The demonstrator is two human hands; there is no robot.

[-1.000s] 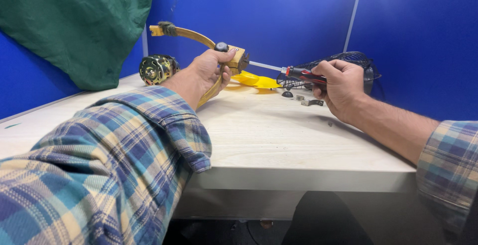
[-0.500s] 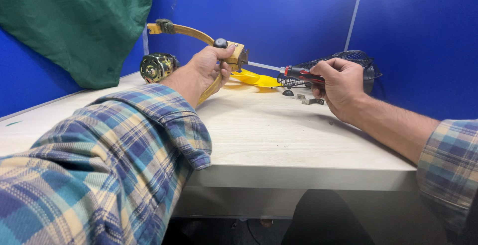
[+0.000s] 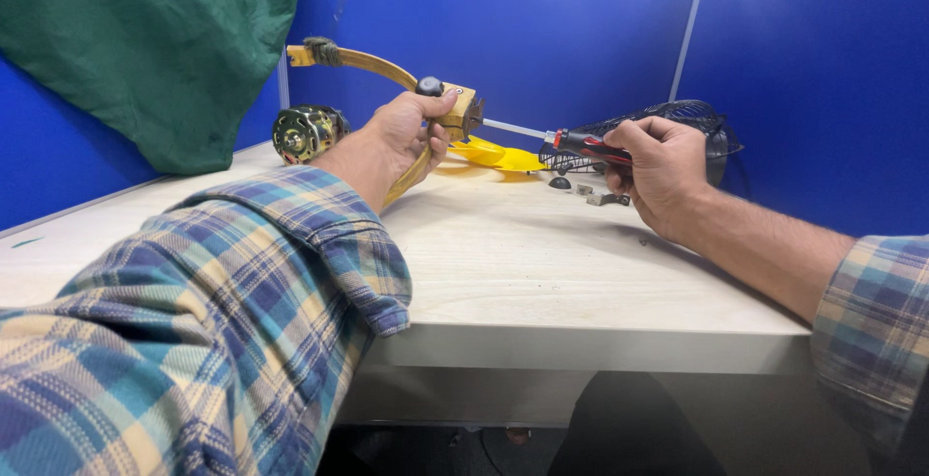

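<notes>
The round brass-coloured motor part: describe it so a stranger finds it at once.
Start at the green cloth hanging on the blue wall. Below its right edge, on the pale table, sits the motor part, behind the left hand. It alone is round, ribbed and metallic gold.

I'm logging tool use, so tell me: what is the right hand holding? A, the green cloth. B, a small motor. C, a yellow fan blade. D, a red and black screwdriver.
D: the right hand is closed around the red and black handle of a screwdriver, whose shaft runs toward the yellow bracket gripped by the left hand.
</notes>
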